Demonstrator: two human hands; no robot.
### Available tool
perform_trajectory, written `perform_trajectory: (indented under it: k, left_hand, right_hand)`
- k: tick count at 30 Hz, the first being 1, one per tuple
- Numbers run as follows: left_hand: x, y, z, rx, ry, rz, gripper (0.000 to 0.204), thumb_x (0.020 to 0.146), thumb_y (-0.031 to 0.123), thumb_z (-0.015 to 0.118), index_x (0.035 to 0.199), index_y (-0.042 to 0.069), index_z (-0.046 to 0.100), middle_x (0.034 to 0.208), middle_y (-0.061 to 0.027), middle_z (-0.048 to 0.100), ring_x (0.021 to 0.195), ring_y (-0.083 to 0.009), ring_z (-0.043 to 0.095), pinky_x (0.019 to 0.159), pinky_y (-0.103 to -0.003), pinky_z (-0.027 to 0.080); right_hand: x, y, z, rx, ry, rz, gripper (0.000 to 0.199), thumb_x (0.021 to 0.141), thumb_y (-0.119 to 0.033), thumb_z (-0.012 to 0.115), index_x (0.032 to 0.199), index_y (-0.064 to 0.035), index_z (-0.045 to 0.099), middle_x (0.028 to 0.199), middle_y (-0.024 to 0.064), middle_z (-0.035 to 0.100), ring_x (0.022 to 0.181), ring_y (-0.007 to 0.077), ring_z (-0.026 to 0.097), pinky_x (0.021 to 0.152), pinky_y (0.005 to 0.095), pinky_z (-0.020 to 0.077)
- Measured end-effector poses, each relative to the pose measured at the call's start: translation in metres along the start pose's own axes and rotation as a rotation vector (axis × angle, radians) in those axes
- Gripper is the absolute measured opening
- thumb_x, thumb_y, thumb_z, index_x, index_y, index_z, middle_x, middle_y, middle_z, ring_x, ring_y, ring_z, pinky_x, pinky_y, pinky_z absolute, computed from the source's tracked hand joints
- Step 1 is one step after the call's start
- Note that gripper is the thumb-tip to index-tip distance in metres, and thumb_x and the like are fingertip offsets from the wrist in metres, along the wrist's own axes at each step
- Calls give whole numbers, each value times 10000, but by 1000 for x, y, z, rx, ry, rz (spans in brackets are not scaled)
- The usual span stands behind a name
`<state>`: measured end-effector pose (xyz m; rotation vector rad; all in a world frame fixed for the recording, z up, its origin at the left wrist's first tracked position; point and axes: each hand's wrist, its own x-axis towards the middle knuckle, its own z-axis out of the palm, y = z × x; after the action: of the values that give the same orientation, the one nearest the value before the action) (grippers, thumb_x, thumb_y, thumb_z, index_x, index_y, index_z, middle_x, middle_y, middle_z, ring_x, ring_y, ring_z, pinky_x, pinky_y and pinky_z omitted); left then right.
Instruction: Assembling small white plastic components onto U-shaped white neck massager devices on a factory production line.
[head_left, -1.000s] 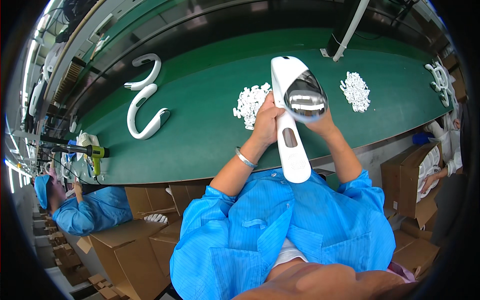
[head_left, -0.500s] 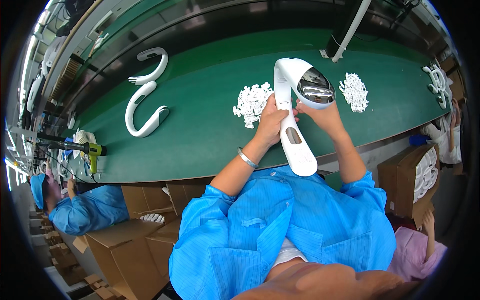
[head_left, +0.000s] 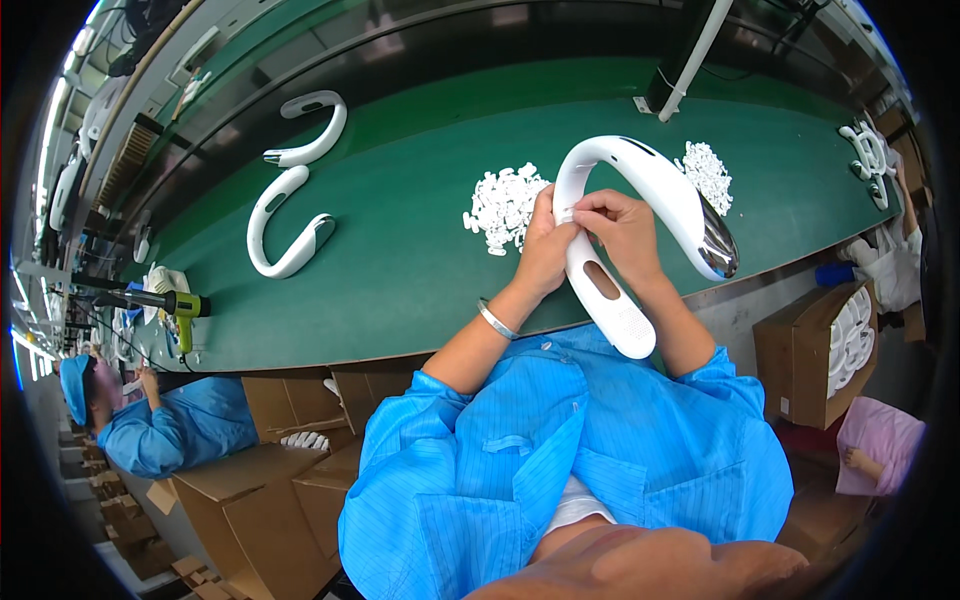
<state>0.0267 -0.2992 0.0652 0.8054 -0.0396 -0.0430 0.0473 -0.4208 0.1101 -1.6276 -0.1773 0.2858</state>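
A white U-shaped neckband device (head_left: pixel 640 180) is in front of me, with one end dark and mirror-like and the other flat, with an oval opening and small holes. My left hand (head_left: pixel 545 245) is wrapped round its flat arm just above the opening. Against the same arm, my right hand (head_left: pixel 620 230) is closed in a pinch, thumb and forefinger at the band's surface. Whatever sits between those fingertips is too small to make out. Beside my left hand lies a heap of small white plastic pieces (head_left: pixel 500 208). Another heap of smaller white pieces (head_left: pixel 706 175) is partly behind the device.
Two similar white neckbands (head_left: pixel 290 262) (head_left: pixel 335 130) lie on the green bench (head_left: pixel 400 270) at left. A green heat-gun-like tool (head_left: pixel 183 308) points along its left end. More devices (head_left: pixel 872 160) are far right. Cartons (head_left: pixel 815 350) and co-workers (head_left: pixel 180 425) flank me.
The device has turned, its mirror-like end swinging right and nearer me. My right hand has come from behind that end to pinch at the flat arm. My left hand keeps its hold.
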Motion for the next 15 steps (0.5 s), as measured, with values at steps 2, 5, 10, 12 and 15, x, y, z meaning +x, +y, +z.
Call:
perform_trajectory:
  k: [2,5,10,12,15]
  left_hand:
    - [1,0,-3,9,-83,-18,543,779,-71,403,1300,34,288,1084,-127,512,909,-202,574,774,-324,518]
    - [1,-4,-1,42,-57,-5,528,797,-56,416,1299,36,283,1063,-130,514,844,-192,582,723,-318,524]
    - [-2,-3,7,17,-74,-1,473,856,0,430,1302,39,280,1079,-137,523,843,-182,586,729,-309,521]
    - [-2,-6,7,-23,-63,-16,456,878,29,441,1304,41,279,1075,-138,537,836,-178,590,731,-303,520]
    - [1,-17,4,49,-154,12,413,910,88,461,1293,28,319,1057,-126,573,857,-162,601,736,-283,519]
  right_hand:
    - [-1,4,-1,60,25,-8,84,804,-62,628,866,-5,628,780,28,594,681,71,526,612,203,423]
    - [-2,9,-1,123,63,-40,83,788,-30,638,863,1,622,773,31,600,661,65,531,570,195,421]
    - [-6,12,-8,106,70,-116,180,790,-25,645,951,3,570,816,50,585,695,94,543,610,208,454]
    - [-10,9,-11,22,137,-96,227,783,-13,648,991,21,563,857,71,587,725,120,555,616,227,477]
    - [-20,0,-23,121,64,-116,254,816,-58,626,1048,34,582,851,72,622,732,125,599,593,227,500]
